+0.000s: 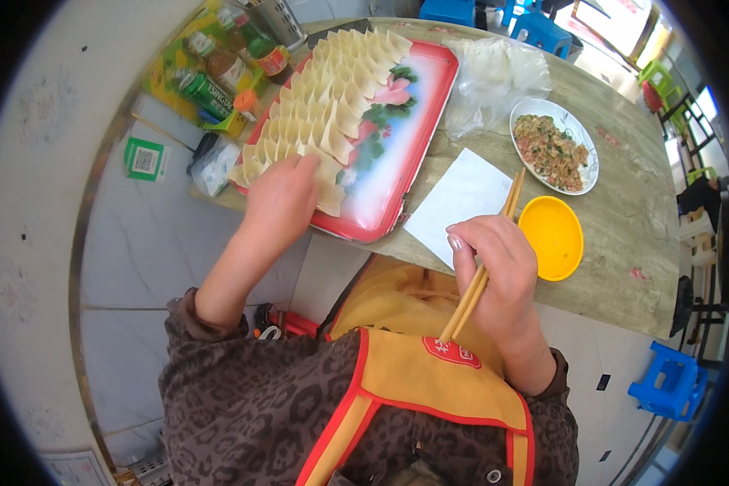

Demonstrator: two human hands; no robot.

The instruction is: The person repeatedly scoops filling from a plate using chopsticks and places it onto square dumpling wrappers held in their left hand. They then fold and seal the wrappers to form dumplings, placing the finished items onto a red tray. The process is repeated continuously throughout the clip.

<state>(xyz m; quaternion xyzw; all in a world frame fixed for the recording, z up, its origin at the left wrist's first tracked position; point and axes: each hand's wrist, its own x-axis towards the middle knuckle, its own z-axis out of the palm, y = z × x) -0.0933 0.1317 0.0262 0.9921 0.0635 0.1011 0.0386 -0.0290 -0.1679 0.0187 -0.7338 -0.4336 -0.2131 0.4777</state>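
My right hand [503, 267] grips a pair of wooden chopsticks [469, 299] slantwise, tips pointing up and away from me. Under and beyond it lies a white rectangular sheet [462, 200], and a yellow bowl [551, 238] is just to the right. My left hand [285, 191] is at the near left end of a red-rimmed enamel tray [370, 212] with a floral pattern. Its fingertips are down among rows of folded wontons [334, 103], so whether they hold one is hidden. Farther back, a white plate [556, 182] bears minced filling with green bits [550, 152].
A clear plastic bag [498, 79] with pale contents lies right of the tray. Sauce bottles [219, 64], a green can [206, 95] and a tissue pack [215, 167] crowd the left side by the wall. A blue stool [668, 379] stands on the floor at right.
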